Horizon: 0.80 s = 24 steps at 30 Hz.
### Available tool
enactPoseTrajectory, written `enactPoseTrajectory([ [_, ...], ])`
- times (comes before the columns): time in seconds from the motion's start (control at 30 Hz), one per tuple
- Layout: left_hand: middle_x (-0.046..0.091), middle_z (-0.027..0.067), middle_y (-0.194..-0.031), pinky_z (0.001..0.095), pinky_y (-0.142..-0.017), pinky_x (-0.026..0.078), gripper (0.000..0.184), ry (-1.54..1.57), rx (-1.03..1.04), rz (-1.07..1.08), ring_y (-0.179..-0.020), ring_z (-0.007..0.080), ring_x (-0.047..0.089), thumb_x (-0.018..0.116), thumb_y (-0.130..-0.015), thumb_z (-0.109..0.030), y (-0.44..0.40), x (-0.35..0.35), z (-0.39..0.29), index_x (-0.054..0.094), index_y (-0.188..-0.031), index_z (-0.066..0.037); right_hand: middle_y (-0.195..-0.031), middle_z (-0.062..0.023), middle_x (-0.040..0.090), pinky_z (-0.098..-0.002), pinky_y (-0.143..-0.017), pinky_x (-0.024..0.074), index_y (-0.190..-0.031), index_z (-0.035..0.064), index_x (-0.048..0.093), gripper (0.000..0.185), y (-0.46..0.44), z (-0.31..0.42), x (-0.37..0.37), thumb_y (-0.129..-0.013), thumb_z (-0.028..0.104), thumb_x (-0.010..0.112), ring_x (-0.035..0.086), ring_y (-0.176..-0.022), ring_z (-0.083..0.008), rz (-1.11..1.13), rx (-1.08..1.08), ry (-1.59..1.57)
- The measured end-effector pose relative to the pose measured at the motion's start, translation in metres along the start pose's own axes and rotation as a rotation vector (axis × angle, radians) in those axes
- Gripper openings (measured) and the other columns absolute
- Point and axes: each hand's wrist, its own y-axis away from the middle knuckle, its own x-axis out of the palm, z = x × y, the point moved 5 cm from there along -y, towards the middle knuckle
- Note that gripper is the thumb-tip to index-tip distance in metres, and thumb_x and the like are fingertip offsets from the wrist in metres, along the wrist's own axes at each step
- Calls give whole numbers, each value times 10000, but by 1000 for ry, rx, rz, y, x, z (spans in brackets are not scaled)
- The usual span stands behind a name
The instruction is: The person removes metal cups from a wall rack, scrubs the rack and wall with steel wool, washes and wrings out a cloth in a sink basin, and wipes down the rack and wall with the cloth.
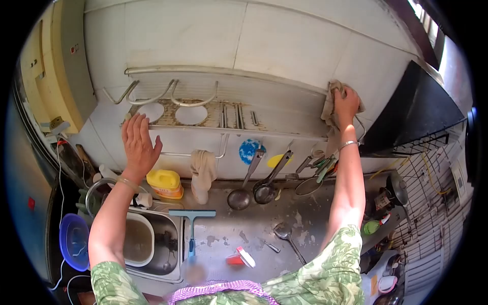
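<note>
At the wall rack's (pixel 292 119) right end, our right hand (pixel 346 104) presses a cloth (pixel 330 109), bunched beneath curled fingers and spilling out past them; it looks beige, crumpled, stained. Our left hand (pixel 138 141) rests on the rack's left end, fingers together, thumb apart.

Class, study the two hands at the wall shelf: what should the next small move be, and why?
Probably the right hand should draw its cloth leftwards along the metal shelf: the cloth is at the right end, while brown grime surrounds the round holes nearer the left hand.
</note>
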Motion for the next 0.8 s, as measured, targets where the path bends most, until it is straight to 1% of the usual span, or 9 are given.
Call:
enactPoseTrajectory([
  [0.07, 494, 170, -1296, 520, -1106, 257, 611, 8, 3, -1, -1283, 356, 416, 680, -722, -135, 1, 3, 1, 436, -1263, 9, -1018, -171, 626, -437, -896, 428, -1019, -2, 667, 361, 18, 34, 0, -814, 292, 701, 549, -1015, -364, -103, -226, -55],
  [0.17, 492, 166, -1300, 521, -1107, 247, 627, 25, 6, -21, -1288, 355, 411, 687, -715, -138, 3, 6, 3, 435, -1271, 4, -963, -163, 603, -440, -874, 420, -995, 5, 664, 303, 34, 103, -7, -813, 244, 695, 539, -976, -361, -2, -299, -68],
  [0.23, 494, 167, -1299, 523, -1108, 244, 633, 42, -10, -33, -1288, 359, 411, 690, -710, -138, 3, 6, 4, 436, -1273, 6, -922, -155, 593, -438, -826, 435, -961, 8, 661, 297, 43, 145, 0, -775, 230, 724, 550, -935, -350, -12, -400, -130],
  [0.3, 511, 179, -1282, 515, -1118, 238, 598, 71, -18, -45, -1285, 352, 424, 678, -709, -135, 4, 5, 6, 470, -1251, 12, -917, -150, 591, -435, -807, 444, -947, 9, 660, 287, 61, 211, 4, -755, 208, 736, 554, -919, -344, 5, -484, -199],
  [0.37, 522, 184, -1270, 511, -1122, 240, 574, 89, -32, -17, -1283, 346, 432, 671, -710, -137, 3, 3, 9, 490, -1235, 14, -914, -142, 588, -429, -778, 452, -924, 11, 662, 265, 74, 276, 17, -729, 169, 744, 557, -890, -338, 23, -645, -296],
  [0.47, 523, 171, -1263, 494, -1119, 261, 557, 116, -28, -16, -1270, 329, 444, 679, -699, -132, 5, 1, 13, 505, -1209, 10, -894, -143, 575, -423, -773, 453, -893, 13, 663, 243, 92, 370, 34, -705, 142, 746, 548, -893, -337, 111, -849, -561],
  [0.57, 538, 160, -1250, 478, -1115, 276, 528, 148, -36, -35, -1266, 315, 455, 666, -696, -118, 6, -3, 19, 523, -1188, 10, -872, -146, 564, -422, -777, 454, -864, 12, 665, 220, 95, 428, 38, -711, 155, 733, 540, -902, -334, 250, -983, -461],
  [0.67, 546, 153, -1244, 473, -1108, 290, 522, 182, -47, -79, -1261, 306, 463, 653, -683, -99, 6, -2, 18, 530, -1180, 3, -871, -149, 561, -425, -784, 453, -859, 11, 667, 210, 107, 479, 45, -729, 171, 706, 534, -918, -332, 245, -1155, -545],
  [0.8, 550, 147, -1242, 466, -1102, 302, 528, 201, -56, -132, -1254, 296, 473, 635, -664, -77, 9, 2, 21, 535, -1178, -13, -855, -160, 576, -443, -772, 455, -828, 17, 671, 203, 138, 557, 65, -745, 202, 678, 548, -882, -342, 138, -1179, -594],
])
